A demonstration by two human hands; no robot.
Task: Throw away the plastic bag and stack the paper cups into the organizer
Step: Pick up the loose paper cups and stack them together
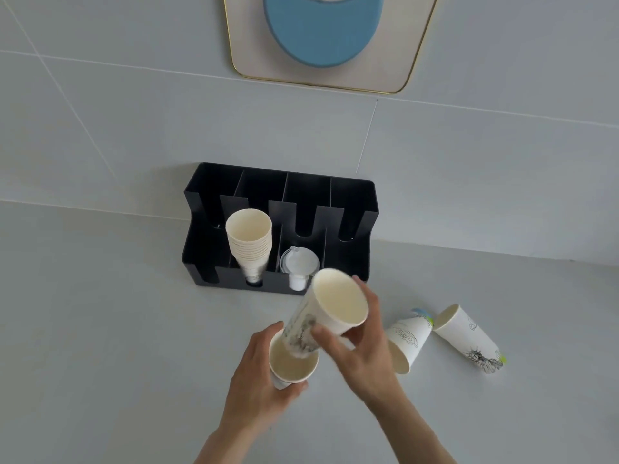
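My right hand grips a printed paper cup, tilted, with its base entering the mouth of a second paper cup that my left hand holds from below. Behind them a black organizer stands against the wall. Its second slot from the left holds a stack of paper cups. Its third slot holds white plastic lids. Two more printed cups lie on their sides to the right, one near my right hand and one farther right. No plastic bag is in view.
The grey counter meets a grey tiled wall. High on the wall hangs a gold-rimmed mirror showing a blue cap brim. The organizer's leftmost and rightmost slots look empty.
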